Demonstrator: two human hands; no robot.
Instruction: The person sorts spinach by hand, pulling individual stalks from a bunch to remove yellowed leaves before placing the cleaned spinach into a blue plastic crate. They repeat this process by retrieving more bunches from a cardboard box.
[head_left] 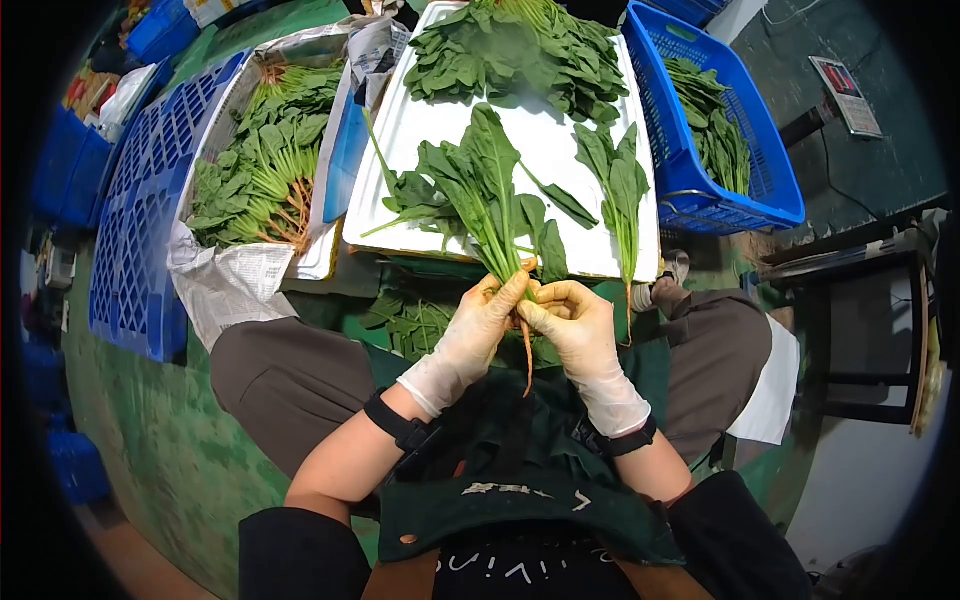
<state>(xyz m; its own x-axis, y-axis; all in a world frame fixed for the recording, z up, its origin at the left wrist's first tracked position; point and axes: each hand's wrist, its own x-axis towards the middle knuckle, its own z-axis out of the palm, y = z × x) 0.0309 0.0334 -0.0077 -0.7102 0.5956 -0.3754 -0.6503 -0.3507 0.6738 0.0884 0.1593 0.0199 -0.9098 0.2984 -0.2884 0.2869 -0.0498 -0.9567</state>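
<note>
Bright, even light came from overhead, leaving only soft shadows, and the white tray [560, 150] glared pale where it lay bare. The spinach bunch [490, 190] at centre was sharp, while the fisheye lens bent and dimmed everything toward the black rounded corners.

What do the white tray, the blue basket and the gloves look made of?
Tray: probably hard plastic, smooth matte white, with a moulded rim. Basket: rigid blue plastic with lattice walls. Gloves on the left hand and right hand, both holding the spinach bunch: thin latex or vinyl, translucent and wrinkled.
</note>
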